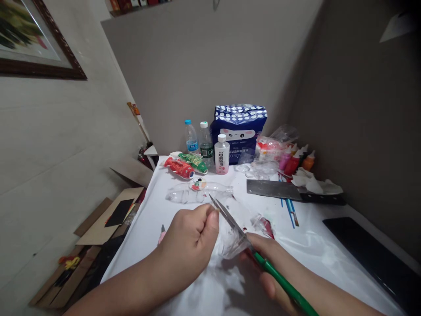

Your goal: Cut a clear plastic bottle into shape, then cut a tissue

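Observation:
My right hand (269, 263) grips a pair of scissors (268, 264) by the green handles. The metal blades stand slightly apart and point up and to the left, past my left thumb. My left hand (190, 241) is closed in a fist on a crumpled piece of clear plastic (233, 248), which hangs between the two hands beside the blades. What lies inside the fist is hidden. Just beyond my hands, a clear plastic bottle (184, 195) lies on its side on the white-covered table (138, 250).
A cleaver (272, 188) lies at right, near paintbrushes (290, 213) and paint bottles (292, 164). Upright drink bottles (222, 156) stand before a blue bag (240, 149). Red (179, 168) and green (194, 162) decorated bottles lie left. A black phone-like slab (371, 250) rests at right.

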Motion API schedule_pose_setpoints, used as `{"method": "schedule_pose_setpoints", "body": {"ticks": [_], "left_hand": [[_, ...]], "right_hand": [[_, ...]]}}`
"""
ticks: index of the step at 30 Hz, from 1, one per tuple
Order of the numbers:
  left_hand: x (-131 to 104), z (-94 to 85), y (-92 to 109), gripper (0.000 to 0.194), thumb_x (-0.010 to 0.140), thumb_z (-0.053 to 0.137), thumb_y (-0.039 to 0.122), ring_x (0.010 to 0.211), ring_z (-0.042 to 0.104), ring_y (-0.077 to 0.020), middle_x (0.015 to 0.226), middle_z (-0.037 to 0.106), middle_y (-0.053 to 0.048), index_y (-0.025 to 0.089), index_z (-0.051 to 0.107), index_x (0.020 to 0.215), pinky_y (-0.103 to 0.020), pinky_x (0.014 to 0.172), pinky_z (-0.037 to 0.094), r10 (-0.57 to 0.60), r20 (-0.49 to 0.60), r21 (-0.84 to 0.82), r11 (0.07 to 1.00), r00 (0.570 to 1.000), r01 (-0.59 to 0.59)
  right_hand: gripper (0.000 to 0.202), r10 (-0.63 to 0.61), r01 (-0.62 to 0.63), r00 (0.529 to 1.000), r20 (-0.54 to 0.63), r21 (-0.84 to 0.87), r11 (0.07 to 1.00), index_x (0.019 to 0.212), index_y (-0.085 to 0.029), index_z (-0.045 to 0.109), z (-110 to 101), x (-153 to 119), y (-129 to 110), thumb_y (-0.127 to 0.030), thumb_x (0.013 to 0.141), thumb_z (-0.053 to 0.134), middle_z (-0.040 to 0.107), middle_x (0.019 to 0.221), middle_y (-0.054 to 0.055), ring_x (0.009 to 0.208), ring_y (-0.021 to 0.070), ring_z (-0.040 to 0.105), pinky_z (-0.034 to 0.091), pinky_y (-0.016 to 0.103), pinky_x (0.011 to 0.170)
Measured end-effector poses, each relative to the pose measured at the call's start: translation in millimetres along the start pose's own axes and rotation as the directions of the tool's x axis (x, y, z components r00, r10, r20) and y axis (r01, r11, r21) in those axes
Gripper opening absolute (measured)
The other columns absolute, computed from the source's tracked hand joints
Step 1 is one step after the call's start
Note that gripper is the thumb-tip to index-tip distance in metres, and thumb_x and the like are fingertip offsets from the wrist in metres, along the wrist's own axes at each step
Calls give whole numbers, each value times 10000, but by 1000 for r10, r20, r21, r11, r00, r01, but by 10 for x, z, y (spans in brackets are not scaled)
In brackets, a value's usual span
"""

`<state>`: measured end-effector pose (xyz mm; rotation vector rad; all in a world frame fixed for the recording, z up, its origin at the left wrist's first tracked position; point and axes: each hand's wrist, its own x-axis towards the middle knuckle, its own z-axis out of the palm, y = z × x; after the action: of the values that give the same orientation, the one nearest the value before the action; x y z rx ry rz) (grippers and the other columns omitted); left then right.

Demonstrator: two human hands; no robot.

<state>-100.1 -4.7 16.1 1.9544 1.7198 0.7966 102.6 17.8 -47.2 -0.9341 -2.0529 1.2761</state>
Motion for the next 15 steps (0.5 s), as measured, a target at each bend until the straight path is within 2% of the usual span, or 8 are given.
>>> {"method": "schedule_pose_setpoints", "body": {"ticks": [3,5,10,15], "left_hand": [[21,28,0,394,944,298,407,479,432,-111,505,461,50,214,361,606,-246,503,314,-31,1,2,1000,1000,31],[21,43,-4,397,941,297,401,488,445,-114,508,470,47,213,364,598,-247,517,330,-32,-4,1,999,999,32],[-9,53,-12,384,930,305,386,450,402,-106,477,434,57,215,353,590,-242,489,312,-17,-35,-1,1000,999,17],[11,75,-12,386,929,320,381,460,393,-98,484,416,59,210,337,584,-236,482,299,20,-65,-21,1000,998,-21]], "right_hand": [[421,123,-126,991,43,86,988,697,-212,505,45,-3,15,-625,725,582,571,691,7,646,187,513,406,259,581],[352,150,-157,985,82,97,983,706,-211,515,36,-15,15,-548,725,612,567,706,3,660,184,507,390,257,586],[201,124,-130,989,85,71,989,737,-205,523,1,-62,27,-389,744,604,530,738,-8,687,169,471,361,259,627],[247,100,-107,991,84,84,991,753,-206,489,28,-71,40,-443,783,548,497,729,-11,675,160,438,347,257,611]]}}
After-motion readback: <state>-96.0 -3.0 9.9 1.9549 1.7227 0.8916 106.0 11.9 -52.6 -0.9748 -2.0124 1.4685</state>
